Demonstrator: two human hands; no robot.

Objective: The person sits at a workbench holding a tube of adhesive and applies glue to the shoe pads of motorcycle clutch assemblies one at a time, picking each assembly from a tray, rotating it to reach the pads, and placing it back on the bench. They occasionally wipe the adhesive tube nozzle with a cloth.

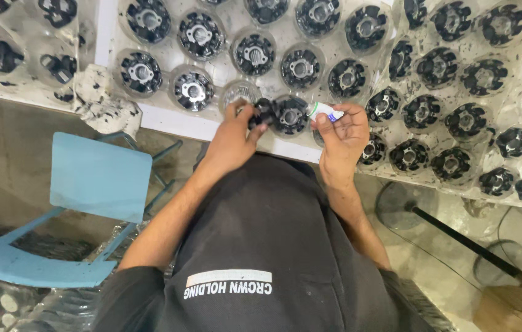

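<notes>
White workbench covered with clear trays of black round parts — most pockets filled. At its near edge, the left hand pinches one black part; the right hand grips a small white tube, nozzle toward the part — one adjacent pocket looks empty.

bright, even light is falling from above on the white worktop, and the clear plastic trays are giving soft glare. the floor below is staying dimmer. the edges are bending and blurring slightly.
</notes>
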